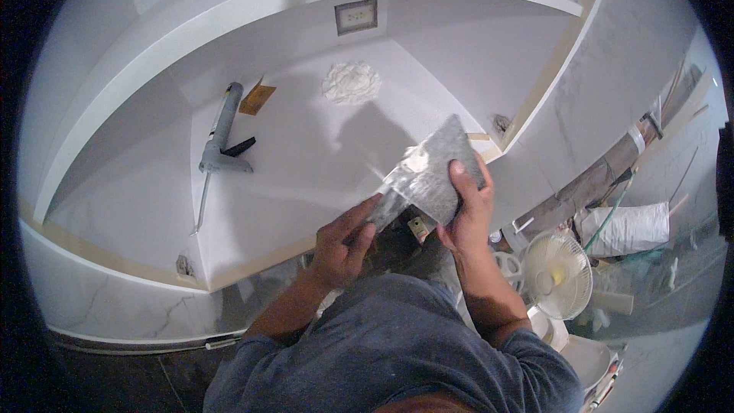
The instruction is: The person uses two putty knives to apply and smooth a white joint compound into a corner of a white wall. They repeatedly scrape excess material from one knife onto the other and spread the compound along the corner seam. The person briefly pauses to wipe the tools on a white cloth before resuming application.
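**Both hands on the plaster tools, over the near edge of the white counter**

Right hand (468, 210): I read the thumb laid flat on the upper face of a grey, flat, rectangular metal plate (440, 172), smeared with white filler. The other fingers are curled under its right edge, so the plate is pinched between thumb and fingers. The plate is tilted, with its far corner pointing up and away.

Left hand (344, 245): fingers are pressed together and wrapped around the dark handle of a broad metal putty knife (391, 200). The index finger runs forward along the blade. The blade's tip meets the plate's lower left edge; I cannot tell how firmly. A small dab of white filler (417, 159) sits on the plate just beyond the blade.

Both tools hang over the near right part of the white counter (306, 176), close to my chest, and do not rest on it.

Farther out: a mound of white filler (350, 82) lies on the far counter, near the back wall. A grey caulking gun (220, 134) lies on the far left of the counter, well apart from the hands. A wall socket (356, 17) sits above the mound. To the right and lower down stands a white electric fan (556, 274).
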`<state>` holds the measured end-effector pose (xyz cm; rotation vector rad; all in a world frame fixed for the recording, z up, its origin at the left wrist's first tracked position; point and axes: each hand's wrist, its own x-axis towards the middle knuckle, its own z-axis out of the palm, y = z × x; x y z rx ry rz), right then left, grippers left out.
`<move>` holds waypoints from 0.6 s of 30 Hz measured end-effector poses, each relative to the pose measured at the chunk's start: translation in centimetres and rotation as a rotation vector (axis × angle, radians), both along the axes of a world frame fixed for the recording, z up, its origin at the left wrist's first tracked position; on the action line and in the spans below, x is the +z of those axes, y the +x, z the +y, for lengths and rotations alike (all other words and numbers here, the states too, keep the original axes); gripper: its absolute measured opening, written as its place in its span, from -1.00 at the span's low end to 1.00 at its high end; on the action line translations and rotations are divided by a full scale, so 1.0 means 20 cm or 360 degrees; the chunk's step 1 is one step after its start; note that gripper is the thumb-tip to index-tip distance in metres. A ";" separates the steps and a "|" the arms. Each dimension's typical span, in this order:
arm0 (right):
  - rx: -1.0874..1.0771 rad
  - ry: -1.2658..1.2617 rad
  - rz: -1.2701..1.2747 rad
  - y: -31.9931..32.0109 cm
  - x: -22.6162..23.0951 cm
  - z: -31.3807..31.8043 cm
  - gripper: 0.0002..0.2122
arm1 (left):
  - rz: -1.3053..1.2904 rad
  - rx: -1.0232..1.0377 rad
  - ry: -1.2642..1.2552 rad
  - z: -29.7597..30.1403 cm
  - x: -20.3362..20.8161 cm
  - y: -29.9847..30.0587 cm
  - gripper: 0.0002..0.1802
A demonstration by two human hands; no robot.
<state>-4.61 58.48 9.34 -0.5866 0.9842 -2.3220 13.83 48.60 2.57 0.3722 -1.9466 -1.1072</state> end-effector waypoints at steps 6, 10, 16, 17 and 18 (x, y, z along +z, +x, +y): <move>-0.0487 -0.0172 0.1987 -0.13 -0.16 0.07 -0.71 | 0.0785 -0.0402 0.1517 0.02 0.24 -0.09 -0.46; -0.0371 -0.0031 0.2672 -0.15 -0.14 0.01 -0.56 | 0.0652 -0.0636 0.1629 -0.04 0.21 -0.05 -0.44; -0.0268 0.0331 0.2565 -0.18 -0.20 -0.02 -0.49 | 0.0904 -0.0466 0.1732 -0.02 0.19 -0.08 -0.50; -0.0306 0.0094 0.2454 -0.10 -0.25 -0.01 -0.50 | 0.0872 -0.0482 0.1762 -0.02 0.20 -0.07 -0.47; -0.0350 -0.0167 0.2338 -0.04 -0.26 -0.03 -0.51 | 0.0846 -0.0501 0.1763 -0.01 0.22 -0.06 -0.45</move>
